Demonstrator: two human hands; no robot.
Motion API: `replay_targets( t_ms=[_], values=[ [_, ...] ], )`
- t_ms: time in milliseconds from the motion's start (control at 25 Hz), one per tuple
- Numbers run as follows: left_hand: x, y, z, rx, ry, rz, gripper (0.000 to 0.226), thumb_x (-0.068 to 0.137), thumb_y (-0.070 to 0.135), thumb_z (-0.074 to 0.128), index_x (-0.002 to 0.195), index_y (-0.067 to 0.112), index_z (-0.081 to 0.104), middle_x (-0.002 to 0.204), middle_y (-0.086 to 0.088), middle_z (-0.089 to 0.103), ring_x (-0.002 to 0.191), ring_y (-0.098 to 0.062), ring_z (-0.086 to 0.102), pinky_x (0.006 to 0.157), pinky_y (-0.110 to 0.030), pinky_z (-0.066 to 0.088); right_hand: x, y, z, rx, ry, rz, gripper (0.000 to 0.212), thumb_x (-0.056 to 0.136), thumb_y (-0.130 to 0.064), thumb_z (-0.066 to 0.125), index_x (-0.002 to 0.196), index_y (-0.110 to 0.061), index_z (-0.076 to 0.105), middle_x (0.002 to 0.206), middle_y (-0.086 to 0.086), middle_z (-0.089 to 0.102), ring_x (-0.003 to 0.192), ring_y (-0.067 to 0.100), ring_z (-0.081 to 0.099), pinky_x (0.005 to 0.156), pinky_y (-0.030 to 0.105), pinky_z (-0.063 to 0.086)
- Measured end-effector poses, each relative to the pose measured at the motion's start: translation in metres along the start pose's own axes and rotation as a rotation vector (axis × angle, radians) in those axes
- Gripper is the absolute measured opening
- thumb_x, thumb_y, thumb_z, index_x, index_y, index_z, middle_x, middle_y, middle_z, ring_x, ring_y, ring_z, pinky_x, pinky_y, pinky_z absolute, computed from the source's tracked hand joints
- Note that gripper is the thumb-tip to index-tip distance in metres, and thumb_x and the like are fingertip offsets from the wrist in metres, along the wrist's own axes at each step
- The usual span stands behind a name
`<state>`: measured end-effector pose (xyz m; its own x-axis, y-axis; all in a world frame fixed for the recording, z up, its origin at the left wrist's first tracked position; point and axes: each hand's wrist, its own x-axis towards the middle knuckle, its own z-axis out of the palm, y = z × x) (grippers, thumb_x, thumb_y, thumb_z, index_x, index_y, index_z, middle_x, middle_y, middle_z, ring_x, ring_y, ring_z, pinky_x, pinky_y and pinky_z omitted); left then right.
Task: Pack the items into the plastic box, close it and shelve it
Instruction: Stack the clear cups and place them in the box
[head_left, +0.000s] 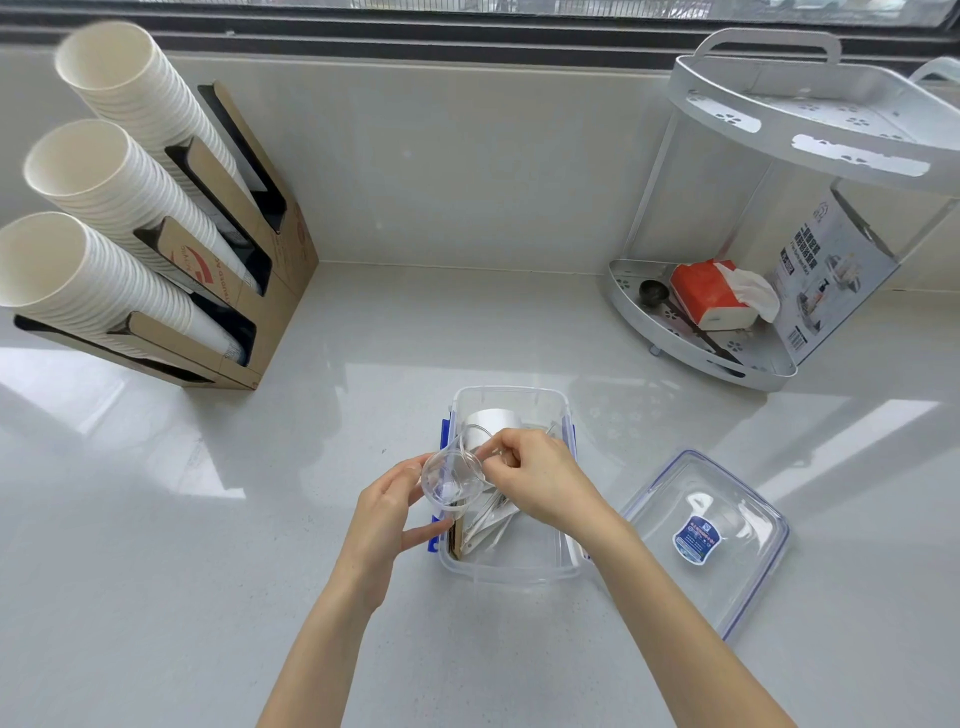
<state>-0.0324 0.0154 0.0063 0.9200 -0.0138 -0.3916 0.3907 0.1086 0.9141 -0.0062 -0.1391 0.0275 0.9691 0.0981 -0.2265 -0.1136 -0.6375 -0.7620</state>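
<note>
A clear plastic box (519, 569) with blue side clips stands open on the counter in front of me. Inside it lie a silvery roll (491, 418) at the far end and several flat packets (485, 525). Both hands hold a clear glass cup (451, 477), tilted on its side over the box's left rim. My left hand (387, 512) cups its base from the left. My right hand (535, 478) pinches its rim from the right, above the box. The box's clear lid (711, 535) with blue clips and a blue label lies flat to the right of the box.
A cardboard dispenser (249, 291) with three stacks of white paper cups (98, 182) stands at the back left. At the back right a white two-tier corner shelf (779, 218) holds a red tissue pack (709, 293), a dark scoop (655, 293) and a printed box (826, 275). A window ledge runs along the back.
</note>
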Motion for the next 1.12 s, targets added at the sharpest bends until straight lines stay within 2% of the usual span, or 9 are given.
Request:
replay_targets(
  t_ms=[200,480,600,680,760,840,920,1040,1120],
  values=[
    [-0.001,-0.001,0.002,0.070,0.028,0.015,0.020,0.088,0.024,0.052,0.103,0.019,0.064,0.108,-0.001,0.065,0.098,-0.009,0.061,0.074,-0.030,0.059,-0.001,0.001,-0.001,-0.084,0.004,-0.027,0.028,0.080,-0.016,0.044,0.096,-0.018,0.067,0.053,-0.011,0.042,0.072,0.019,0.050,0.058,0.028,0.038],
    [-0.003,-0.001,0.004,0.084,0.013,0.024,0.024,0.093,0.026,0.043,0.102,0.021,0.064,0.109,0.003,0.065,0.101,-0.007,0.060,0.079,-0.033,0.057,-0.003,0.007,0.014,0.000,-0.085,-0.013,0.027,0.089,-0.030,0.045,0.100,-0.011,0.061,0.073,-0.001,0.053,0.077,0.021,0.053,0.072,0.033,0.043],
    [-0.005,0.000,0.003,0.103,-0.070,0.064,0.026,0.087,0.037,0.048,0.108,0.026,0.061,0.110,0.009,0.064,0.096,0.003,0.062,0.079,-0.026,0.057,-0.003,0.009,0.018,0.091,-0.137,0.029,0.026,0.089,-0.035,0.048,0.101,-0.014,0.058,0.075,-0.002,0.055,0.081,0.023,0.063,0.079,0.040,0.051],
    [-0.006,-0.001,0.000,0.183,-0.180,0.092,0.035,0.080,0.042,0.059,0.114,0.034,0.056,0.117,0.014,0.062,0.105,0.006,0.058,0.086,-0.023,0.052,-0.002,0.011,0.019,0.136,-0.150,0.046,0.023,0.089,-0.035,0.048,0.096,-0.015,0.057,0.072,-0.005,0.055,0.073,0.017,0.063,0.079,0.041,0.053],
    [-0.006,-0.004,-0.001,0.298,-0.252,0.100,0.049,0.079,0.031,0.066,0.123,0.038,0.047,0.124,0.021,0.054,0.114,0.012,0.047,0.083,-0.010,0.046,-0.001,0.014,0.019,0.172,-0.134,0.059,0.017,0.090,-0.032,0.048,0.090,-0.018,0.055,0.071,-0.005,0.055,0.068,0.014,0.060,0.079,0.041,0.053],
    [-0.006,-0.006,0.002,0.372,-0.211,0.137,0.056,0.079,0.020,0.066,0.127,0.036,0.042,0.123,0.022,0.050,0.113,0.014,0.042,0.070,0.003,0.041,0.001,0.017,0.018,0.211,-0.135,0.065,0.017,0.091,-0.032,0.046,0.088,-0.018,0.055,0.068,-0.006,0.053,0.064,0.013,0.060,0.078,0.039,0.053],
    [-0.005,-0.007,0.005,0.418,-0.100,0.208,0.048,0.078,0.020,0.067,0.118,0.038,0.046,0.113,0.029,0.053,0.107,0.014,0.046,0.065,0.006,0.038,0.002,0.017,0.018,0.256,-0.147,0.083,0.026,0.094,-0.034,0.039,0.088,-0.017,0.057,0.065,-0.006,0.055,0.060,0.010,0.059,0.071,0.034,0.052],
    [-0.002,-0.006,0.007,0.424,0.015,0.239,0.038,0.076,0.027,0.067,0.106,0.041,0.048,0.102,0.036,0.051,0.099,0.008,0.051,0.069,-0.001,0.040,0.006,0.018,0.015,0.414,-0.083,0.174,0.043,0.097,-0.036,0.026,0.087,-0.014,0.062,0.064,-0.003,0.058,0.058,0.011,0.057,0.060,0.023,0.048],
    [0.002,-0.008,0.004,0.413,0.066,0.229,0.036,0.077,0.028,0.066,0.110,0.033,0.051,0.103,0.030,0.054,0.101,-0.004,0.054,0.078,-0.012,0.043,0.009,0.023,0.010,0.363,-0.009,0.185,0.041,0.097,-0.030,0.030,0.098,-0.008,0.064,0.075,0.002,0.063,0.066,0.015,0.060,0.068,0.028,0.051]
  ],
)
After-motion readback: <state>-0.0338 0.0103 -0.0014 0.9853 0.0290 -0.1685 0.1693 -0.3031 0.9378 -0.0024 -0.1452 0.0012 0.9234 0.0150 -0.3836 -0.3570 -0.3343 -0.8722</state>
